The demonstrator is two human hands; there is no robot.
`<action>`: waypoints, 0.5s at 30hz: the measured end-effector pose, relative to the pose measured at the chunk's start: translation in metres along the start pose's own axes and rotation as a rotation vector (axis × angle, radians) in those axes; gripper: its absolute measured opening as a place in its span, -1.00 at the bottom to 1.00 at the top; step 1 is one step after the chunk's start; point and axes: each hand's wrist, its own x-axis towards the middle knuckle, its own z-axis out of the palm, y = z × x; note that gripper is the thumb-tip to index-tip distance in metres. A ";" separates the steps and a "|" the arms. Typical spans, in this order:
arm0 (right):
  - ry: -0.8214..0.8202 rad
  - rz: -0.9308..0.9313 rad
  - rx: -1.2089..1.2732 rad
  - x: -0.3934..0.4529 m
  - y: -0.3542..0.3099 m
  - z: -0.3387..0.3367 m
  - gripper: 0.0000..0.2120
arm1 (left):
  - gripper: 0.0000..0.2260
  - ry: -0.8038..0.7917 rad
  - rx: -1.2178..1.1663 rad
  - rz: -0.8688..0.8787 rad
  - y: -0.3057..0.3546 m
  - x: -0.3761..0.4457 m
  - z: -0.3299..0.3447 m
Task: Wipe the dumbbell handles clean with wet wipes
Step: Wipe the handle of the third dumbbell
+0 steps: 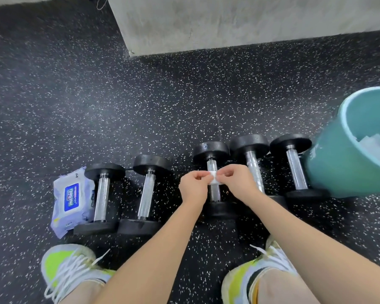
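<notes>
Several black dumbbells with chrome handles lie in a row on the speckled floor. Over the middle dumbbell, my left hand and my right hand pinch a small folded white wet wipe between their fingertips, just above its chrome handle. Whether the wipe touches the handle cannot be told. Two dumbbells lie to the left, and two to the right. A purple pack of wet wipes lies at the far left, beside the leftmost dumbbell.
A teal bucket with used white wipes inside stands at the right, against the rightmost dumbbell. A grey concrete block rises at the back. My two yellow-and-white shoes stand on the floor just before the dumbbells.
</notes>
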 end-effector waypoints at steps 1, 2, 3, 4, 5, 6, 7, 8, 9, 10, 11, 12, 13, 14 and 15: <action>0.015 -0.003 0.024 0.001 0.000 0.001 -0.95 | -0.91 0.009 -0.009 0.006 0.001 0.002 0.001; 0.029 -0.008 0.055 0.002 -0.001 0.001 -0.94 | -0.91 0.017 -0.014 0.011 0.002 0.004 0.003; 0.040 -0.016 0.087 0.003 -0.001 0.002 -0.94 | -0.91 0.022 -0.018 0.012 0.004 0.006 0.004; 0.050 -0.025 0.110 0.005 -0.002 0.002 -0.94 | -0.92 0.027 -0.025 0.013 0.005 0.009 0.006; 0.060 -0.033 0.132 0.006 -0.003 0.003 -0.93 | -0.93 0.033 -0.030 0.014 0.007 0.013 0.007; 0.069 -0.037 0.152 0.008 -0.002 0.003 -0.93 | -0.93 0.040 -0.036 0.017 0.009 0.015 0.008; 0.079 -0.036 0.173 0.010 -0.002 0.004 -0.93 | -0.94 0.048 -0.039 0.020 0.011 0.017 0.009; 0.088 -0.031 0.191 0.012 -0.002 0.004 -0.93 | -0.94 0.055 -0.037 0.026 0.013 0.019 0.011; 0.094 -0.021 0.211 0.016 -0.002 0.004 -0.92 | -0.94 0.065 -0.034 0.034 0.016 0.022 0.013; 0.099 -0.009 0.231 0.018 -0.002 0.004 -0.91 | -0.94 0.074 -0.031 0.039 0.018 0.024 0.015; 0.108 0.003 0.252 0.021 -0.003 0.004 -0.91 | -0.94 0.083 -0.033 0.042 0.019 0.025 0.017; 0.121 0.016 0.271 0.023 -0.004 0.004 -0.90 | -0.94 0.090 -0.040 0.043 0.021 0.027 0.018; 0.133 0.028 0.287 0.025 -0.005 0.004 -0.90 | -0.95 0.097 -0.047 0.040 0.023 0.027 0.019; 0.144 0.035 0.296 0.026 -0.006 0.004 -0.90 | -0.96 0.105 -0.053 0.039 0.024 0.028 0.020; 0.149 0.041 0.302 0.026 -0.007 0.005 -0.90 | -0.97 0.110 -0.058 0.039 0.024 0.027 0.021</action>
